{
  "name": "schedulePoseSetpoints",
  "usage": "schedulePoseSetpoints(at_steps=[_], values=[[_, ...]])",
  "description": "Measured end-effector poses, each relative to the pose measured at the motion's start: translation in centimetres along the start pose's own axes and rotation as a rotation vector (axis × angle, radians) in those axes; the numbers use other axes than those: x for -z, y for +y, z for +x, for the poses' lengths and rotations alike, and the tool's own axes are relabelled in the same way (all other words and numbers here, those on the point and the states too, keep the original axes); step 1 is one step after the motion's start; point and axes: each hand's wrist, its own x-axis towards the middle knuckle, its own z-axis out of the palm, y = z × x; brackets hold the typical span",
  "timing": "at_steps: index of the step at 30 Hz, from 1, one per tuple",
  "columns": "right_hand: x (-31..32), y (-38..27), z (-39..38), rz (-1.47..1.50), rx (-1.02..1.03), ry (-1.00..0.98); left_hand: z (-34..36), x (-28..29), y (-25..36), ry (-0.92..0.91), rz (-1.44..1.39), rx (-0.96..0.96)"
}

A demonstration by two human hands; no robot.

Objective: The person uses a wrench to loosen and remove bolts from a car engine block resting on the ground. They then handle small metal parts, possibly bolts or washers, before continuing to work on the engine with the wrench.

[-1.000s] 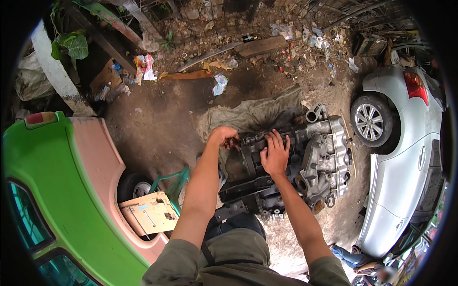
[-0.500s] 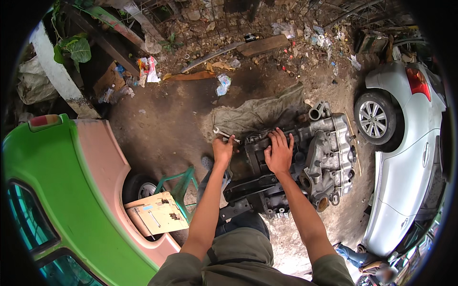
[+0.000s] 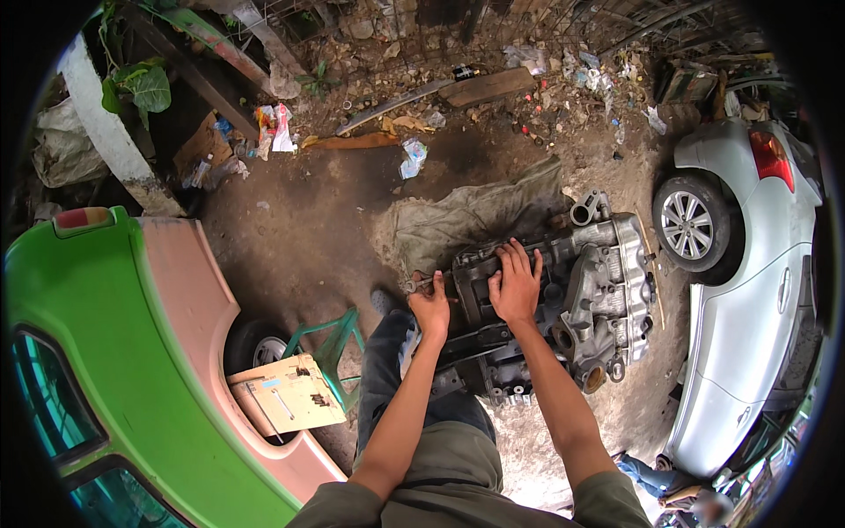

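My left hand [image 3: 429, 308] is closed on a metal wrench [image 3: 417, 283] at the left end of a large engine [image 3: 616, 290], with dark castings and a silver ribbed cover on its right. My right hand [image 3: 516, 289] lies on the top of the engine's dark body, fingers spread and holding nothing. A crumpled grey-green cloth [image 3: 466, 211] is spread on the dirt just beyond the engine.
A green and pink car body [image 3: 132, 352] stands at left, beside a green plastic stool [image 3: 339, 333] and cardboard [image 3: 286, 396] with a wrench on it. A silver car [image 3: 748, 334] is at right, another person [image 3: 656, 475] at lower right. Litter and planks [image 3: 484, 85] line the back.
My left hand came up with the wrench visible, then moved right and down toward the engine's left end. My right hand stays on the engine. More of my left leg shows now.
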Motion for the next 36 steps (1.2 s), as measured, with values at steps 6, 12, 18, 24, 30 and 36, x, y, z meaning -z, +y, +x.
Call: schedulePoseSetpoints(at_steps=[6, 12, 18, 24, 30, 36], values=[[0.0, 0.0, 0.0, 0.014, -0.003, -0.001, -0.9, 0.4, -0.8, -0.047, 0.013, -0.049], [0.0, -0.1, 0.0, 0.009, -0.007, -0.005, -1.2, 0.9, -0.3, -0.131, 0.357, -0.273], [0.2, -0.2, 0.1, 0.024, -0.003, 0.003, 0.3, 1.3, 1.6, -0.141, 0.597, -0.257], [0.0, -0.2, 0.0, 0.026, -0.008, 0.001, 8.7, -0.7, 2.3, -0.344, 0.81, -0.041], [0.1, -0.1, 0.2, 0.025, 0.001, 0.008, 12.3, -1.8, 0.0, -0.684, 1.237, 0.351], [0.1, -0.2, 0.0, 0.019, -0.004, 0.0, 10.1, 0.2, -0.2, -0.354, 0.54, 0.541]])
